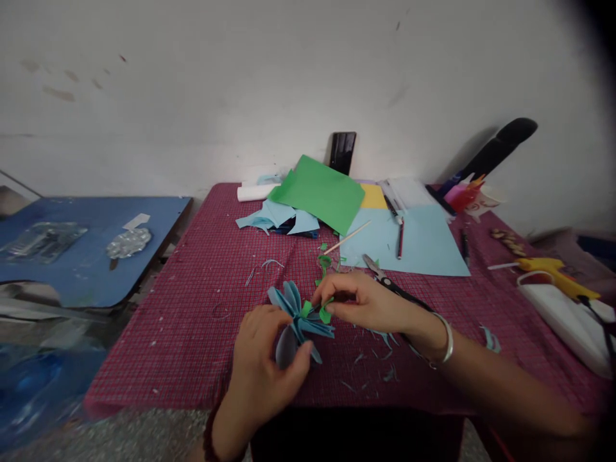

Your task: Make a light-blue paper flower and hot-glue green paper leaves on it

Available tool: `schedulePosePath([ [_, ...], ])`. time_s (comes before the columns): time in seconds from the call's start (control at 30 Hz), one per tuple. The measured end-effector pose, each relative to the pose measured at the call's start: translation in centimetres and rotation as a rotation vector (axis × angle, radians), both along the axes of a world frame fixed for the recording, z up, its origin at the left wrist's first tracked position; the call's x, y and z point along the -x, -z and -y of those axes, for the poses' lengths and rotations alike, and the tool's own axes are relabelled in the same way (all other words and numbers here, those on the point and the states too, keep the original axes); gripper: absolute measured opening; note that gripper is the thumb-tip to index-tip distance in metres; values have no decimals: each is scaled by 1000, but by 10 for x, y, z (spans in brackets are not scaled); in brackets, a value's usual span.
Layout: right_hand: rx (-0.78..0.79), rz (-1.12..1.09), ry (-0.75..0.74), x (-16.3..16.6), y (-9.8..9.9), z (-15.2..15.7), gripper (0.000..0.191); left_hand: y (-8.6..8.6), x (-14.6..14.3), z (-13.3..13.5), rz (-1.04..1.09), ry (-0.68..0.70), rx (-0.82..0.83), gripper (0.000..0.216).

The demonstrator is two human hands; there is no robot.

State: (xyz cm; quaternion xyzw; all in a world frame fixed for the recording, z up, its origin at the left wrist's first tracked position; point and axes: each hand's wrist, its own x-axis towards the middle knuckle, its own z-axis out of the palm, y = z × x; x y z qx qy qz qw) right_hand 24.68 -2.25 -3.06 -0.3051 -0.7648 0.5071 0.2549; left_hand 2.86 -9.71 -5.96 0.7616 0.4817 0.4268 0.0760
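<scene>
A folded blue paper flower (291, 298) with several fanned petals is held low over the front of the table. My left hand (264, 353) grips it from the left, thumb and fingers closed around its petals. At its right side my right hand (360, 301) pinches a small curled green paper strip (326, 313) between thumb and fingers. Another green bit (306, 309) shows at the flower's middle; whether it joins the strip I cannot tell. Behind my right hand lie open scissors (385, 277), partly covered by the wrist, and a curled green scrap (325, 263).
The red checked tablecloth (187, 295) carries paper shreds. Behind are a green sheet (317, 192), a light blue sheet (423, 244), a wooden stick (347, 237), a pen (400, 240) and a phone (342, 153). A yellow glue gun (553, 269) lies right; a blue table (96, 256) stands left.
</scene>
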Motion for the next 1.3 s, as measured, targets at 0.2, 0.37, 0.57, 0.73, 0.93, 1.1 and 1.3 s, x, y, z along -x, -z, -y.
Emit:
schedulePosePath([
  [0.2,25,-45,7,-3,6,-3,7,-9,-6,7,31,18,94,22],
  [0.37,32,-59,-3,-4,6,-4,9,-15,-7,10,-72,36,74,30],
  [0.57,38,-61,2,-5,6,-3,7,-21,-5,8,-145,82,83,36],
  [0.73,100,-103,23,-5,10,-4,6,-20,-8,9,-213,67,54,30],
  [0.93,192,-153,118,-3,12,-3,2,13,-16,9,-249,-125,-218,21],
  [1.1,242,-197,125,-1,12,-4,4,27,-16,5,-184,-112,-286,18],
  [1.3,229,-199,166,1,9,-9,3,25,-18,-4,-168,-135,-273,18],
])
